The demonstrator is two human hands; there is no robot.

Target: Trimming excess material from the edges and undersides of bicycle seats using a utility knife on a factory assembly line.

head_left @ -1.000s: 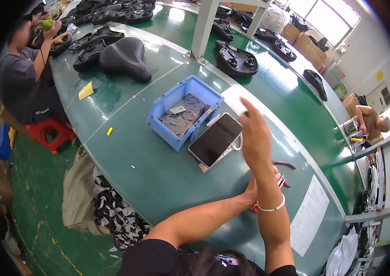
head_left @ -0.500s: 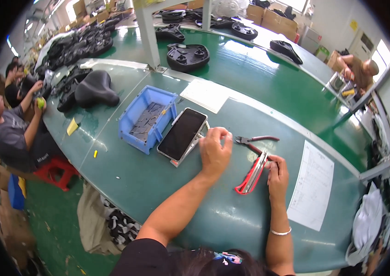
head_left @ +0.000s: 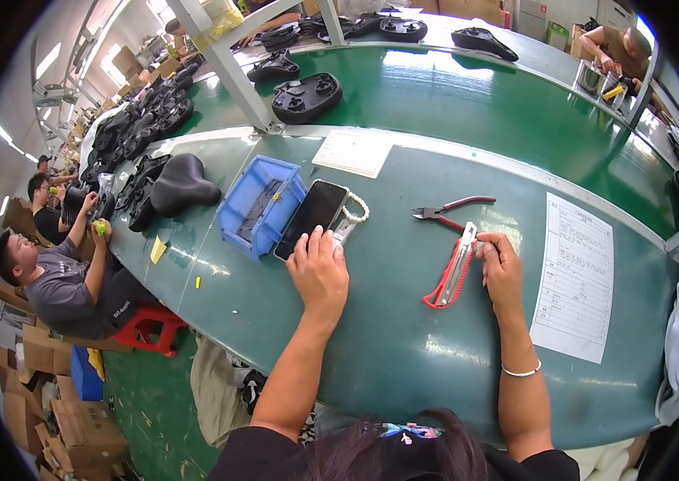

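Observation:
My left hand (head_left: 319, 272) is open, palm down, fingers stretched over the near end of a dark-screened smartphone (head_left: 319, 207). A beaded strap (head_left: 365, 210) loops out from the phone's right side. Beside the phone is a blue plastic bin (head_left: 282, 215) with small dark pieces inside. My right hand (head_left: 501, 268) is closed, its thumb and index finger together by the upper end of a red utility knife (head_left: 452, 268). Whatever is in that pinch is hidden. The knife lies across one handle of the dark red-handled cutting pliers (head_left: 456, 210).
A printed sheet (head_left: 572, 280) lies right of my right hand, and a white card (head_left: 353, 152) lies behind the phone. Black bicycle saddles (head_left: 183, 186) are at the left and beyond the metal post (head_left: 231, 76). A seated person (head_left: 59, 280) works at far left, another (head_left: 620, 52) at far right.
My left hand has moved left and nearer, from the phone's right side onto its near end, and its fingers have spread. The view has shifted; my right hand stays beside the knife.

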